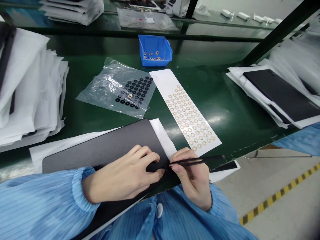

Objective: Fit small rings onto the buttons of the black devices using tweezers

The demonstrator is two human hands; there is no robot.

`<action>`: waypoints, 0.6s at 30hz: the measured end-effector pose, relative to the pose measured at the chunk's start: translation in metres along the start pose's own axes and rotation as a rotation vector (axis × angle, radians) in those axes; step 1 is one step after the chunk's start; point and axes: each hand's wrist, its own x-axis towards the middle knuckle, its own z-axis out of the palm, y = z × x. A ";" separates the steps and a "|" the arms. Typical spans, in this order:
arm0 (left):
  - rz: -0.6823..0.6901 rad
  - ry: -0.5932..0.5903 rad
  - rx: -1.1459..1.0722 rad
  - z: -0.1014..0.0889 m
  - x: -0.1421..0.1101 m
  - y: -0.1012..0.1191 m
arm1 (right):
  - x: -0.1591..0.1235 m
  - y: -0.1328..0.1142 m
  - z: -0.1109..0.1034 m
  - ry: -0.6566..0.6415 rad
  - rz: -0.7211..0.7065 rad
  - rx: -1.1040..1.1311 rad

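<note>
A flat black panel [105, 146] lies at a slant on a white sheet [160, 131] at the table's near edge. My left hand [127, 173] rests over it, closed, with curled fingers and thumb gripping its right-hand corner. Dark tweezers [191, 162] are pinched in my right hand [193, 183], their tips pointing left at that same corner, close to my left thumb. Whatever sits between the tips is too small to make out. Just beyond my right hand lies a white strip [162, 80] carrying rows of small gold rings [190, 118].
Behind the panel is a clear plastic bag [100, 83] with black rings [136, 90]. A blue bin [156, 63] holds loose gold rings. Wrapped stacks stand at left [32, 93] and right; another black panel [282, 90] tops the right one. A green shelf post [270, 36] slants nearby.
</note>
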 end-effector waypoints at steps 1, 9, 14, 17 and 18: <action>0.000 0.001 -0.003 0.000 0.000 0.000 | 0.000 0.000 0.000 -0.002 0.001 0.003; -0.006 -0.023 0.004 0.000 -0.001 0.000 | -0.002 0.001 0.001 0.005 -0.014 -0.005; -0.011 -0.033 0.009 0.000 -0.002 0.001 | -0.003 0.001 0.001 -0.008 -0.026 0.008; -0.007 -0.026 0.016 0.000 -0.002 0.001 | -0.004 0.002 0.001 -0.007 -0.039 0.021; -0.007 -0.024 0.018 0.000 -0.002 0.001 | -0.004 0.002 0.001 -0.006 -0.044 0.024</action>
